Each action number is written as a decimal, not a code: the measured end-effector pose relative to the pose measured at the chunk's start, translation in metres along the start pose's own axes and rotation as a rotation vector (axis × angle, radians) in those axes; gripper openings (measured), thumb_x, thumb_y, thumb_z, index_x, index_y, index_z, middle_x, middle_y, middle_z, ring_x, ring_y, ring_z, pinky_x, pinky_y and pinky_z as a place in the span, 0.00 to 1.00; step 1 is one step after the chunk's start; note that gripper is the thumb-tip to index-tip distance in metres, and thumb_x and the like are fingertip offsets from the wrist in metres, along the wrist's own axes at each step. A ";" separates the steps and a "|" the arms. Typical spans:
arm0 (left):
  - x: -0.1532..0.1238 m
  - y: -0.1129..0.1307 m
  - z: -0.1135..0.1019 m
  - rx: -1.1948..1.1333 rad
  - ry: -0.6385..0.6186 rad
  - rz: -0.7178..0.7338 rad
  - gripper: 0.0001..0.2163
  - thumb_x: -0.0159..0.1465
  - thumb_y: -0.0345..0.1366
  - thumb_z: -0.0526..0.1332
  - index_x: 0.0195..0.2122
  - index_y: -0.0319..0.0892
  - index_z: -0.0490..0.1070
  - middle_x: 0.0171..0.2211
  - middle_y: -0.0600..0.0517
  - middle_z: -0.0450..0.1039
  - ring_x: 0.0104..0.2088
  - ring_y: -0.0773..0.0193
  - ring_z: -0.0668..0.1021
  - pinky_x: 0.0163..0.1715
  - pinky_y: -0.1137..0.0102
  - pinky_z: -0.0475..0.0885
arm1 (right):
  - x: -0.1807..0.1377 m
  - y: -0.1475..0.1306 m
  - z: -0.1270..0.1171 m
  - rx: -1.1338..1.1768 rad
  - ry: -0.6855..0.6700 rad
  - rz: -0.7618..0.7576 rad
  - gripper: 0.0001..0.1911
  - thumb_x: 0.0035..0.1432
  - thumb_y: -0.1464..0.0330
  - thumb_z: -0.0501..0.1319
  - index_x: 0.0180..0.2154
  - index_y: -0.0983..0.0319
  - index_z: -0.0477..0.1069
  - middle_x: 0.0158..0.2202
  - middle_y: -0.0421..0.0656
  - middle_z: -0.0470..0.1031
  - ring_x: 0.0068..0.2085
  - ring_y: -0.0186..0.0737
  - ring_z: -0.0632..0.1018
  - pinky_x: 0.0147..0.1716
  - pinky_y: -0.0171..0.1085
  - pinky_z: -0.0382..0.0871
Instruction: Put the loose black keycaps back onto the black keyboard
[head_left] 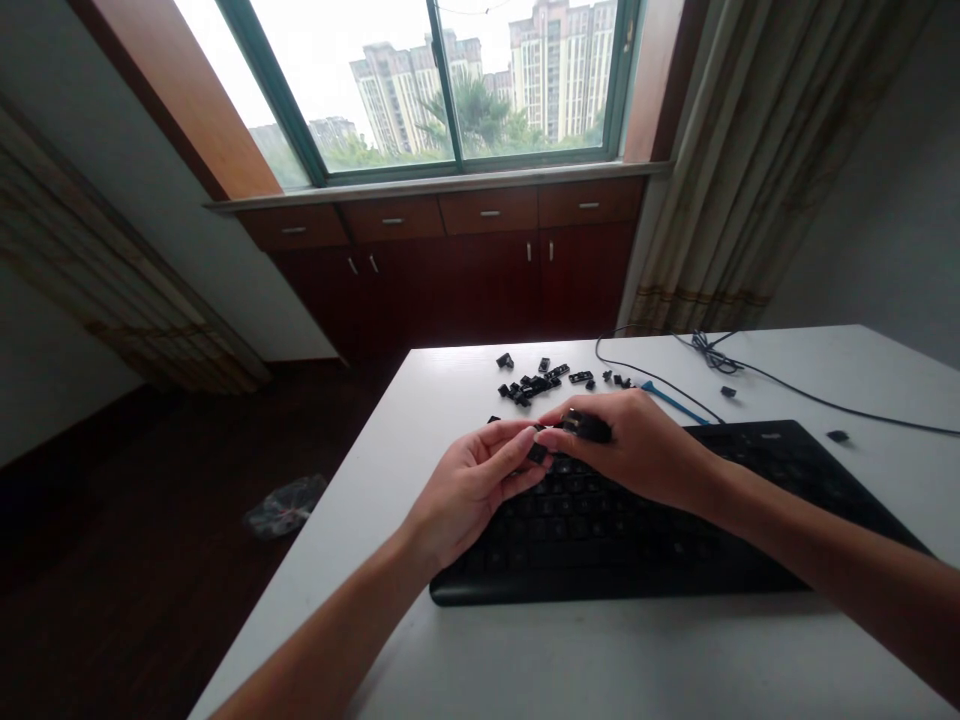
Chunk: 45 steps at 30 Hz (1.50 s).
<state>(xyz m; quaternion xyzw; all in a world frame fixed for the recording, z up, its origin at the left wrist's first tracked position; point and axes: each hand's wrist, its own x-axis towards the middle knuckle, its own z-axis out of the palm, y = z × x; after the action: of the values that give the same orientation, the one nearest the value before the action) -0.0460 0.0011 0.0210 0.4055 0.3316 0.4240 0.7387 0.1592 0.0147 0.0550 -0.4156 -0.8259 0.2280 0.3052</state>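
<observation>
Over the upper left part of a black keyboard, my two hands meet at the fingertips. My left hand is closed in a pinch on a small black keycap. My right hand is closed around a small black tool, its tip close to the keycap; the fingers cover part of it, so its exact kind is unclear. Just beyond the hands lies a heap of loose black keycaps on the white table. The keyboard's upper left keys are hidden by my hands.
A blue stick-like tool lies behind the keyboard. A black cable runs across the white table at the back right. Single black pieces lie at the right. A clear plastic bag rests on the floor at left.
</observation>
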 end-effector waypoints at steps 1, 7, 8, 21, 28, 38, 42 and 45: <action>0.000 -0.001 0.000 0.008 -0.003 0.001 0.11 0.66 0.35 0.65 0.48 0.38 0.77 0.43 0.48 0.79 0.38 0.71 0.80 0.43 0.77 0.76 | -0.001 0.000 -0.001 -0.002 -0.005 0.001 0.13 0.64 0.59 0.62 0.44 0.58 0.79 0.37 0.42 0.83 0.37 0.41 0.81 0.39 0.37 0.70; 0.001 -0.003 0.000 0.020 0.019 -0.003 0.11 0.63 0.36 0.68 0.45 0.38 0.77 0.40 0.49 0.79 0.37 0.70 0.80 0.42 0.76 0.77 | -0.006 0.003 -0.005 0.006 0.003 0.030 0.11 0.59 0.60 0.67 0.40 0.59 0.79 0.31 0.40 0.82 0.32 0.38 0.79 0.33 0.35 0.68; 0.001 -0.004 0.000 0.017 0.024 -0.003 0.11 0.63 0.36 0.68 0.45 0.38 0.77 0.40 0.49 0.79 0.38 0.69 0.81 0.43 0.76 0.77 | -0.007 0.003 -0.005 -0.001 0.003 0.037 0.11 0.58 0.60 0.67 0.40 0.59 0.79 0.31 0.40 0.81 0.31 0.38 0.79 0.32 0.35 0.68; 0.002 -0.005 0.001 0.011 0.020 0.010 0.10 0.63 0.35 0.68 0.44 0.39 0.78 0.44 0.48 0.80 0.43 0.67 0.80 0.49 0.73 0.76 | -0.015 0.011 -0.021 -0.184 -0.098 -0.143 0.07 0.62 0.69 0.63 0.42 0.58 0.78 0.39 0.41 0.81 0.38 0.40 0.79 0.38 0.37 0.69; 0.003 -0.010 0.002 0.066 -0.014 0.007 0.13 0.63 0.35 0.68 0.48 0.37 0.77 0.47 0.45 0.79 0.46 0.63 0.80 0.51 0.70 0.75 | -0.015 0.014 -0.007 -0.112 -0.064 -0.108 0.05 0.63 0.67 0.63 0.41 0.59 0.75 0.39 0.39 0.81 0.38 0.36 0.79 0.40 0.35 0.69; 0.001 -0.009 0.002 0.063 -0.022 0.035 0.13 0.65 0.35 0.66 0.50 0.37 0.76 0.47 0.44 0.79 0.47 0.63 0.80 0.50 0.70 0.75 | -0.020 0.015 0.001 -0.168 0.022 -0.163 0.15 0.61 0.74 0.62 0.49 0.56 0.71 0.45 0.41 0.76 0.41 0.39 0.78 0.41 0.36 0.70; 0.001 -0.008 0.003 0.069 -0.030 0.034 0.14 0.65 0.36 0.65 0.50 0.37 0.76 0.47 0.43 0.79 0.47 0.63 0.80 0.50 0.71 0.75 | -0.022 0.017 -0.002 -0.240 -0.048 -0.238 0.24 0.58 0.79 0.59 0.54 0.57 0.69 0.49 0.43 0.74 0.43 0.42 0.78 0.42 0.39 0.72; 0.001 -0.007 0.003 0.091 -0.035 0.027 0.15 0.66 0.36 0.65 0.52 0.37 0.76 0.47 0.43 0.79 0.46 0.63 0.80 0.49 0.71 0.75 | -0.023 0.017 -0.004 -0.303 -0.069 -0.268 0.24 0.59 0.77 0.60 0.57 0.58 0.67 0.49 0.45 0.74 0.42 0.42 0.79 0.41 0.39 0.73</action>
<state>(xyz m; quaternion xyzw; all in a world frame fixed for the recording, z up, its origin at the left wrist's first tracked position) -0.0404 -0.0015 0.0157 0.4507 0.3321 0.4112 0.7194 0.1819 0.0056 0.0394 -0.3351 -0.9087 0.0724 0.2382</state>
